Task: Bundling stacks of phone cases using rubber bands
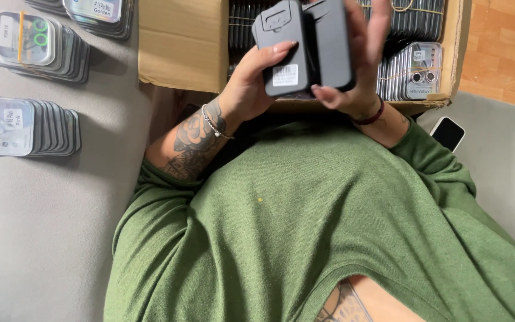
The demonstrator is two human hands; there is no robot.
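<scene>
My left hand (251, 80), on a tattooed forearm with a thin silver bracelet, grips a black phone case (281, 42) that has a white barcode sticker. My right hand (359, 71), with a dark red band at the wrist, holds a second black case (332, 42) pressed against the first. Both are raised over an open cardboard box (180, 42). My green sweater fills the lower part of the view.
Banded rows of packaged cases (412, 74) stand inside the box. On the grey surface to the left lie two stacks of clear-packed cases (25, 42) (22, 125). A phone (447, 132) lies to the right of the box. Wooden floor (508, 48) shows at top right.
</scene>
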